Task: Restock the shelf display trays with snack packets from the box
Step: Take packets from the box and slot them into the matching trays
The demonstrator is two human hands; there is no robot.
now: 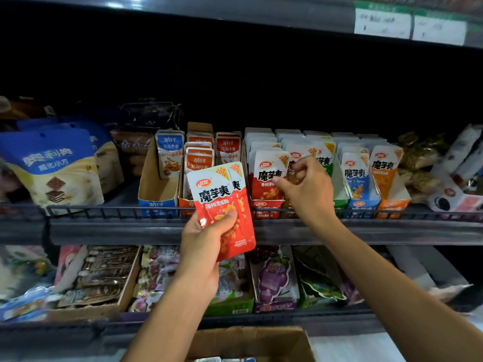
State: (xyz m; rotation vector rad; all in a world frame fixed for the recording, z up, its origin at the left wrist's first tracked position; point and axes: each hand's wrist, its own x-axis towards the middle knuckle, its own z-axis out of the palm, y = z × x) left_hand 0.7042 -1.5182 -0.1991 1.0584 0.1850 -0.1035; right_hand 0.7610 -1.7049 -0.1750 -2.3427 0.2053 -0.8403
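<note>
Before the shelf, left hand (206, 231) holds red packets (222, 205) upright.

Location: a retail shop, snack aisle. Indicators: tiered metal shelves (261, 231) stocked with packaged snacks in cardboard display trays (266, 205), paper price labels (383, 23) on the upper shelf edge, and an open cardboard box (251, 340) below.

The left hand (206, 231) is raised, its fingers and thumb curled in a grip. The right hand (305, 189) reaches forward, arm extended, fingers curled inward.
</note>
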